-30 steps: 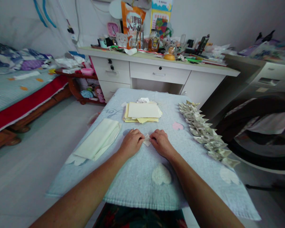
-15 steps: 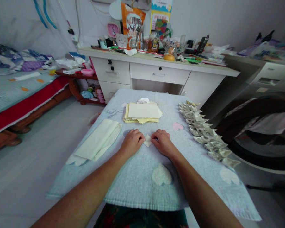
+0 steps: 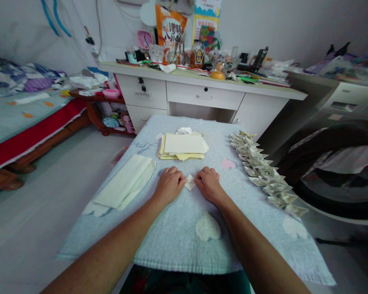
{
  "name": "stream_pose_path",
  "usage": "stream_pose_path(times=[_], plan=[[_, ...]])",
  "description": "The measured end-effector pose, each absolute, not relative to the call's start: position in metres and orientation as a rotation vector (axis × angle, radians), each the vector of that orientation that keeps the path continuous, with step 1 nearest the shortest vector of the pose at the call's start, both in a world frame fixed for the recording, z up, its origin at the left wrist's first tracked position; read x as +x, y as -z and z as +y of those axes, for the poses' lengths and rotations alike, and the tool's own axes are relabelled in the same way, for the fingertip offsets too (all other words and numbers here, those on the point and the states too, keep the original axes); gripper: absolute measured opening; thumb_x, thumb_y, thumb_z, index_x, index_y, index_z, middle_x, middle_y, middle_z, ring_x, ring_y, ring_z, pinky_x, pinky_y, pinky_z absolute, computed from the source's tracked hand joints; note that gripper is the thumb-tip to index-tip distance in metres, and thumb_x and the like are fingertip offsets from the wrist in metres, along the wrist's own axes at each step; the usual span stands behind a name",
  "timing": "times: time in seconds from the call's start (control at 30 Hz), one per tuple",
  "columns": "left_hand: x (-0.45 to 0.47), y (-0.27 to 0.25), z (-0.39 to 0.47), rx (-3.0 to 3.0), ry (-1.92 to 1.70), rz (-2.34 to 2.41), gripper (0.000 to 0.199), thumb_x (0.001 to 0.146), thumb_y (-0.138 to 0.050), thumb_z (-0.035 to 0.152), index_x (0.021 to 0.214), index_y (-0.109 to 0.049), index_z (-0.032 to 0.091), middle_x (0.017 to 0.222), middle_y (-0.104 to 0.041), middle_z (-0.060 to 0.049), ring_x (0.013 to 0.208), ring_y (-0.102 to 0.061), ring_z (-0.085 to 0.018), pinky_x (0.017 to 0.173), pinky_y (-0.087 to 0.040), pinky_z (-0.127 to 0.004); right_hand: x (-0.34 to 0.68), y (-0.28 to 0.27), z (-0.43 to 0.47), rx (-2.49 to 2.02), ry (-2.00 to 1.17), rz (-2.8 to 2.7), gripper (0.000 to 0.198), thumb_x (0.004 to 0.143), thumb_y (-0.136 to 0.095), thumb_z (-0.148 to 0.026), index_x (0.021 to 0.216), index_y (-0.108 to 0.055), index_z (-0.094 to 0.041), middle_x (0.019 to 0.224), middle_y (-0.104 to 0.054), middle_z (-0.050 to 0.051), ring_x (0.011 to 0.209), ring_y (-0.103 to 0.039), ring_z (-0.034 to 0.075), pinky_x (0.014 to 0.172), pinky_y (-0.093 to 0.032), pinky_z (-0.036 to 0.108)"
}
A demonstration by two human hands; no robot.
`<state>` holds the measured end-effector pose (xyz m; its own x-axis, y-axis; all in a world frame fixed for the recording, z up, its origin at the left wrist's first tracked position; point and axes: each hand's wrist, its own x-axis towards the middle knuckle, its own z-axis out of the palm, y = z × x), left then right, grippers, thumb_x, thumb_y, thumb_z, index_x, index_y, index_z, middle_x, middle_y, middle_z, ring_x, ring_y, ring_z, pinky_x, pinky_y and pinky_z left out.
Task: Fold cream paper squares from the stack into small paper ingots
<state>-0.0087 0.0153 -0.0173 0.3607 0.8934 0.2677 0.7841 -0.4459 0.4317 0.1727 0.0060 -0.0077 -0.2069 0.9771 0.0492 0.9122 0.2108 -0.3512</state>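
Between my two hands, low over the cloth-covered table (image 3: 174, 228), is a small folded piece of pale paper (image 3: 190, 183), showing a diamond shape. My left hand (image 3: 170, 182) pinches its left corner with thumb and curled fingers. On the opposite corner my right hand (image 3: 208, 182) is closed in the same way. Just beyond the hands lies a stack of cream and yellow paper sheets (image 3: 184, 144), with a crumpled white piece (image 3: 184, 130) behind it. Left of my left arm rests a larger folded pale sheet (image 3: 125, 181).
Several folded paper boats (image 3: 262, 169) line the table's right side. A cluttered white desk (image 3: 147, 92) stands behind, with a jar (image 3: 197, 55) and an orange bag (image 3: 170, 28) on top. To the right is a washing machine (image 3: 346, 102); a bed (image 3: 24, 110) is at left.
The whole view has shifted very slightly. Both hands keep their hold on the folded paper, with almost no movement.
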Motion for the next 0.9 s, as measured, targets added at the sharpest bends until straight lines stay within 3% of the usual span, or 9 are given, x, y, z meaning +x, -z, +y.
stream_pose_path(times=[0.9], plan=[[-0.003,0.017,0.011,2.430,-0.602,1.667,0.017,0.087,-0.054,0.028,0.075,-0.060,0.018,0.087,-0.056,-0.007,0.089,-0.049,-0.023,0.081,-0.038,-0.037,0.162,0.004,0.005,-1.957,-0.233,-2.204,0.024,0.092,-0.049,-0.035,0.089,-0.065,-0.018,0.105,-0.054,0.013,0.100,-0.043,0.027,0.082,-0.032,0.040]])
